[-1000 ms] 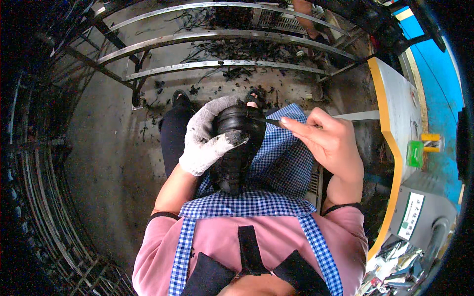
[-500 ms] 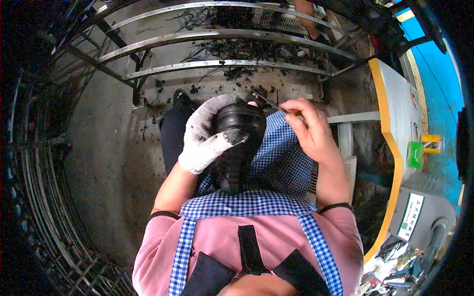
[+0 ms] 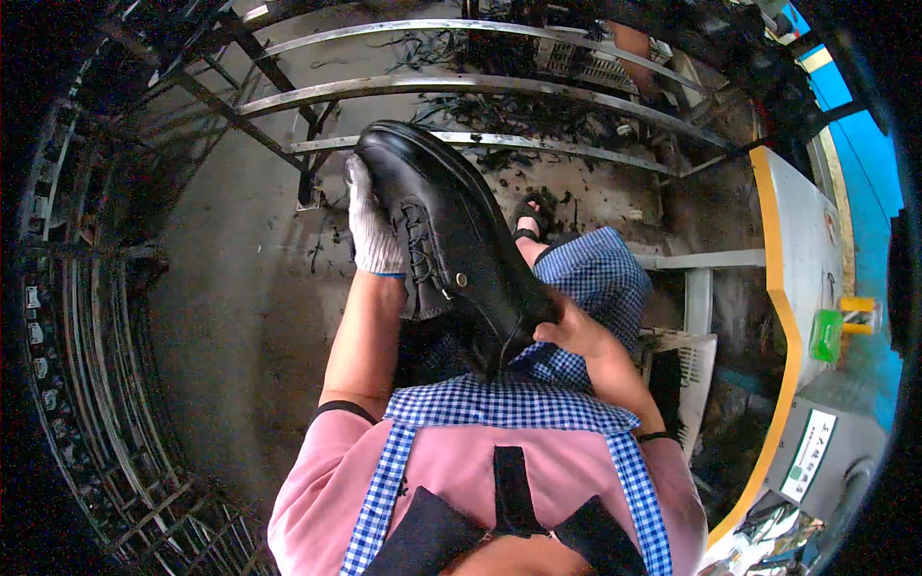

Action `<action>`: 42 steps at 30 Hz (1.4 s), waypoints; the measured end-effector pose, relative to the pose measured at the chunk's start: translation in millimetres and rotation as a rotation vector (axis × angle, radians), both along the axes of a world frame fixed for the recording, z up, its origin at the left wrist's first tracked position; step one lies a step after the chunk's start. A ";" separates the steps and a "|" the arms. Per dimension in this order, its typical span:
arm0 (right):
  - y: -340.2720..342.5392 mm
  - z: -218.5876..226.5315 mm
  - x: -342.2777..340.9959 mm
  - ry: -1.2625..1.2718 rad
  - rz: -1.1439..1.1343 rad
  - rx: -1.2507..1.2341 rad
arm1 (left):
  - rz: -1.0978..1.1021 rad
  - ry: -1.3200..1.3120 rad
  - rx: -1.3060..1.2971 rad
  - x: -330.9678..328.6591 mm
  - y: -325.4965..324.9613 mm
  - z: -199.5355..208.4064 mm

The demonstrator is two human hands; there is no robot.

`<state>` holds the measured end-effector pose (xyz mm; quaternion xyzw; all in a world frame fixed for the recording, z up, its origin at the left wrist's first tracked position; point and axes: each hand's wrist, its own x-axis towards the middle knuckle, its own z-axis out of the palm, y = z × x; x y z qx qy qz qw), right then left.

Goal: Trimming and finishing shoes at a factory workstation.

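Note:
A black leather lace-up boot (image 3: 437,206) lies on its side over my lap, toe pointing up and to the left. Its laces (image 3: 419,235) face left, and a metal eyelet shows near the ankle. My left hand (image 3: 372,226), in a light knitted glove, grips the boot along its front and toe; most of its fingers are behind the leather. My bare right hand (image 3: 574,334) is closed on the other end of the boot, thumb against the leather, the remaining fingers largely hidden. No thin tool shows in it. Below is a blue checked apron (image 3: 595,274).
Metal rails (image 3: 480,84) of a rack cross ahead, with black scraps (image 3: 499,120) strewn on the floor beneath. At right stands a yellow-edged table (image 3: 783,278) with a green box (image 3: 826,335) and a grey machine (image 3: 836,432). A dark rack (image 3: 115,355) lines the left.
The boot has turned from end-on to its side, its toe now up-left. My right hand, which held a thin dark tool apart from it, has come down onto the boot.

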<state>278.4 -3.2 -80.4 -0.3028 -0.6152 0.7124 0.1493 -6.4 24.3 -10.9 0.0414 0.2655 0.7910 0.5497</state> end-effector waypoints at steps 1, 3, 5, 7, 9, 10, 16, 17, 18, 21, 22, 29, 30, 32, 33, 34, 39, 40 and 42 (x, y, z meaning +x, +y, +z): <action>-0.8 2.1 -2.5 0.000 0.006 0.001 | -0.019 -0.030 0.004 -0.2 2.6 -0.1; -2.0 8.8 -10.4 0.035 -0.123 -0.307 | -0.048 -0.004 -0.032 -2.8 -1.3 1.8; -5.9 25.4 -18.5 0.198 -0.103 -0.447 | -0.062 0.021 -0.069 -4.4 -5.5 7.3; -9.1 38.8 -17.9 0.240 -0.438 -0.562 | -0.094 -0.113 0.007 -3.3 -2.2 11.1; 12.0 33.2 -36.4 0.499 -0.367 -0.648 | -0.148 -0.101 0.061 -6.1 2.9 0.3; 14.2 52.4 -50.0 0.640 -0.355 -0.978 | -0.157 -0.067 0.035 -16.5 -2.7 -13.4; 40.7 62.1 -56.6 0.909 0.098 -1.242 | -0.231 -0.206 -0.013 -2.6 -6.1 -64.9; 45.4 62.4 -62.1 0.875 0.081 -1.280 | -0.230 -0.245 -0.030 -4.5 -9.4 -80.9; 50.0 76.9 -70.2 0.863 0.112 -1.116 | -0.272 -0.227 -0.042 -2.7 -11.2 -80.9; 64.9 106.5 -97.0 0.872 0.003 -0.990 | -0.291 -0.158 0.022 1.2 -11.9 -94.4; 73.2 106.1 -107.0 0.851 -0.041 -0.861 | -0.298 -0.141 0.010 2.8 -12.5 -97.2; 149.0 183.8 -201.5 0.899 -0.008 -0.533 | -0.304 -0.006 -0.055 9.5 -16.4 -75.9; 162.5 188.0 -209.6 0.893 -0.003 -0.530 | -0.302 0.012 -0.065 10.7 -17.0 -72.6; 180.7 192.8 -226.4 0.911 -0.054 -0.540 | -0.287 0.016 -0.093 13.7 -21.5 -63.6; 184.4 193.5 -231.0 0.907 -0.109 -0.546 | -0.283 0.017 -0.091 13.8 -23.3 -59.9; 183.2 190.9 -234.0 0.905 -0.104 -0.548 | -0.283 0.062 -0.091 13.4 -26.4 -56.7; 162.0 151.1 -230.1 0.932 -0.317 -0.567 | -0.284 0.138 -0.056 13.0 -28.1 -61.4; 150.0 144.5 -223.1 0.910 -0.259 -0.514 | -0.282 0.178 -0.071 13.0 -28.3 -58.3; 126.0 127.8 -210.9 0.805 -0.311 -0.520 | -0.253 0.204 -0.053 11.8 -32.3 -56.8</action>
